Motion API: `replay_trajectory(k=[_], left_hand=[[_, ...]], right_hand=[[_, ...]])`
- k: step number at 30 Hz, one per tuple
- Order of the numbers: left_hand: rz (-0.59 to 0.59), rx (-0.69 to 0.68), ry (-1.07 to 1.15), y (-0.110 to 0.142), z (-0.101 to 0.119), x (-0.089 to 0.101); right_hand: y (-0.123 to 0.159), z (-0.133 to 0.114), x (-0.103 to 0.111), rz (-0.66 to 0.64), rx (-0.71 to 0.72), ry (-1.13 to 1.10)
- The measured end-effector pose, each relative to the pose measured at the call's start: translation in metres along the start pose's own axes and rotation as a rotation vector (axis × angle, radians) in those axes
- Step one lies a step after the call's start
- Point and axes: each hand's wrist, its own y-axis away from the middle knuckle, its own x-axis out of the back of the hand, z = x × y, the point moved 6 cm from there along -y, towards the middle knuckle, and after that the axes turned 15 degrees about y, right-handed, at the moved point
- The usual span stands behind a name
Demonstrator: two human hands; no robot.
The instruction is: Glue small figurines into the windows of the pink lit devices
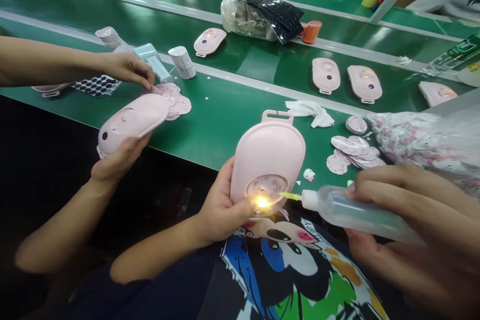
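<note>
My left hand (218,206) grips a pink oval case (270,152) from its left side, holding it upright over my lap. A small light (262,203) glows at the round sticker recess near its lower end. My right hand (408,210) is wrapped round a clear squeeze bottle (348,210). The bottle's yellow nozzle (288,195) touches the rim of that recess. Round pink stickers (352,152) lie on the green belt just beyond the bottle.
A co-worker at the left holds another pink case (131,121) in one hand (118,159) and reaches the other hand (129,69) to a sticker pile (176,102). More pink cases (326,75) ride the far belt. A bag of stickers (423,142) lies right, a white cloth (311,111) mid-belt.
</note>
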Motion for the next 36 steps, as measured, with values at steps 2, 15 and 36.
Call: replay_trajectory(k=[2,15,36], left_hand=[[-0.009,0.004,-0.011,0.0009,0.0014,-0.0026],[-0.047,0.009,-0.041,0.0016,0.005,-0.01],[-0.032,0.016,-0.063,0.0001,0.0036,-0.009]], right_hand=[[0.0016,0.0008,-0.0011,-0.021,0.001,0.003],[0.0002,-0.0022,-0.0029,-0.061,-0.047,0.03],[0.0015,-0.0006,-0.003,-0.07,0.006,0.05]])
